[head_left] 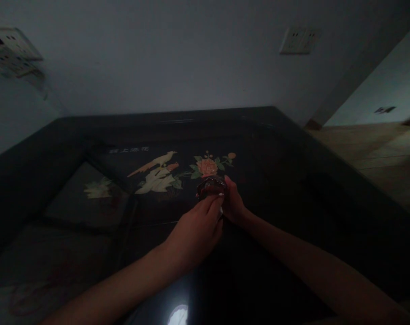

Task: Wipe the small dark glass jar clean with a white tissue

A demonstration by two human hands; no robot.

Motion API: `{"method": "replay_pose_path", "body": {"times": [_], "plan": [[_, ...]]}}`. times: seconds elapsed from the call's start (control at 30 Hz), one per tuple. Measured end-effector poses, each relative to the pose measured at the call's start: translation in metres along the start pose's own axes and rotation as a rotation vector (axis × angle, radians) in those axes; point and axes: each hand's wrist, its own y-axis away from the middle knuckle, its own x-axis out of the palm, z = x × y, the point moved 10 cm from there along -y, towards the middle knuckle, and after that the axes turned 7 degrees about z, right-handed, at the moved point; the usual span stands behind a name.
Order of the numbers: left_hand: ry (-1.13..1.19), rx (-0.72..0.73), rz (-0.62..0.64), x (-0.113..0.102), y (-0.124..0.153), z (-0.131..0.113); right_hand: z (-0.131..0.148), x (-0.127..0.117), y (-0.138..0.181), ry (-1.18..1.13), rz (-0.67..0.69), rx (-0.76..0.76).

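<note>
Tabletop (pixel 265 275), left hand (pixel 200 225) close beside right hand (pixel 234 204)

Very dim, with white glare (pixel 178 314) on the glossy tabletop (pixel 275 198)

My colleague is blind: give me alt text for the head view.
A person's left hand and right hand hold a small dark object at a glossy dark tabletop decorated with a bird and flowers, before a dim wall.

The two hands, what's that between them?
In the head view, a dark, shiny object is held between the left hand and the right hand; it's too dim to identify.
</note>
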Motion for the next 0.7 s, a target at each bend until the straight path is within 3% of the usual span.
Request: {"method": "replay_pose_path", "body": {"times": [0.13,0.27,0.47,0.7], "plan": [[-0.243,-0.042,0.112,0.006,-0.001,0.005,-0.001,0.002,-0.001,0.024,0.002,-0.012],[-0.353,-0.012,0.101,0.000,0.002,0.005,0.000,0.008,-0.001,0.090,0.036,-0.019],[-0.352,0.002,0.073,-0.011,0.002,0.009,-0.003,0.003,-0.001,0.052,0.020,-0.015],[-0.244,-0.044,0.166,-0.003,0.000,0.011,-0.005,-0.001,0.000,0.039,-0.003,0.005]]}}
